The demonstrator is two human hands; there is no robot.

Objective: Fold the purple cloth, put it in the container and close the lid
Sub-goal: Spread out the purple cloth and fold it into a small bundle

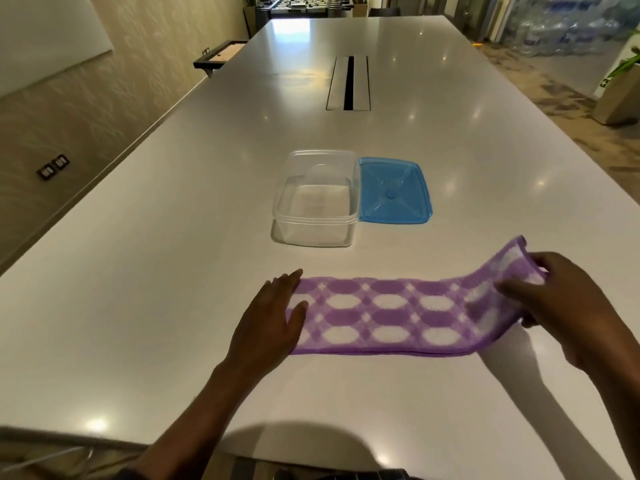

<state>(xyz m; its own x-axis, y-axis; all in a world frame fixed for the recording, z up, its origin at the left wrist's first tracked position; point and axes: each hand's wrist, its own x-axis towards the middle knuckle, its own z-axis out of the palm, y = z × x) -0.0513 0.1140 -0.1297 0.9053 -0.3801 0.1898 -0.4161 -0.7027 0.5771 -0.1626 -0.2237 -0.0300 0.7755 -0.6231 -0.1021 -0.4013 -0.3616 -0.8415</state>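
Head view: left hand [268, 315] flat, pinning purple cloth [381, 315]; right hand [568, 306] pinches raised end; weak pinning risks skewed fold

Left hand [268, 318] flattens purple cloth [381, 315]; right hand [568, 303] lifts its end.

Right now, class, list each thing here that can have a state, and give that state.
Cloth: folded into a strip, right end lifted.
Container: open, empty.
Lid: off, flat beside the container.
Left hand: flat, pressing the cloth's left end.
Right hand: gripping the cloth's right end.
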